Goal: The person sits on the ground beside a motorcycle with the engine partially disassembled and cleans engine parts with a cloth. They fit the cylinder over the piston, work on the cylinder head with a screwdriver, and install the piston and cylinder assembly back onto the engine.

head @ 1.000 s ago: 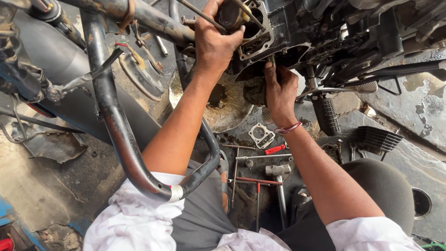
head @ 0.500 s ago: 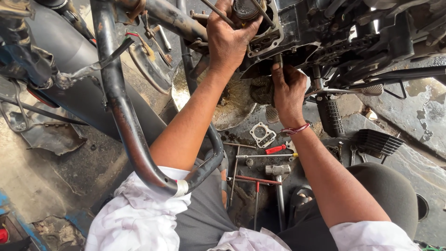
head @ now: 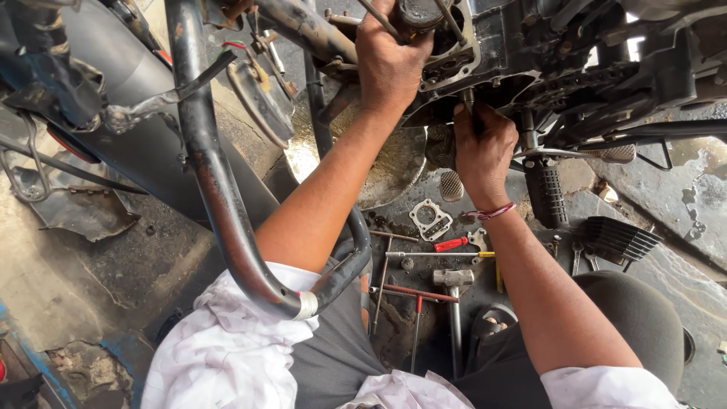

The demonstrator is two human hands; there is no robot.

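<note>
A dirty black motorcycle engine (head: 530,53) hangs in the frame at the top of the head view. My left hand (head: 390,64) grips its open cylinder end from the left, fingers wrapped over the rim. Lower, my right hand (head: 483,151) is closed around a thin tool shaft (head: 469,102) that goes up into the engine's underside. A red thread band circles my right wrist. What the shaft's tip meets is hidden by the engine.
A rusty bent frame tube (head: 219,197) crosses in front of my left arm. On the oily floor lie a gasket (head: 430,218), a red-handled screwdriver (head: 453,244), a hammer (head: 453,291) and several rods. A ribbed footpeg (head: 547,193) and a finned part (head: 619,238) sit at the right.
The view has shifted so that both hands and the engine sit further right and higher in the frame. Both hands keep their grips; the right hand has moved slightly up against the engine.
</note>
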